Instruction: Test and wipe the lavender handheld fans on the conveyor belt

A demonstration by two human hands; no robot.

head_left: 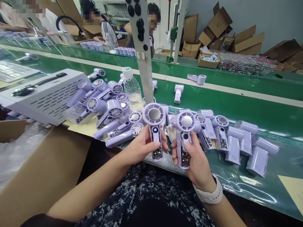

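Observation:
My left hand (144, 143) is closed round a lilac handheld fan (154, 115), held upright with its round head on top. Its small display is lit and reads 20, and my thumb lies on the front of the handle below it. My right hand (195, 157) grips a second lilac handheld fan (186, 121); its display is dark, and my thumb presses near its front button. Circuit parts show at the lower handle of both. More lilac fans (233, 145) stand and lie on the bench just right of my hands.
A pile of lilac fans (115, 110) lies at the left beside a clear bottle (132, 90) and a perforated metal box (56, 94). A metal post (143, 56) rises ahead. Two fans rest on the green conveyor (213, 97). A cardboard box (47, 157) stands at lower left. People sit opposite.

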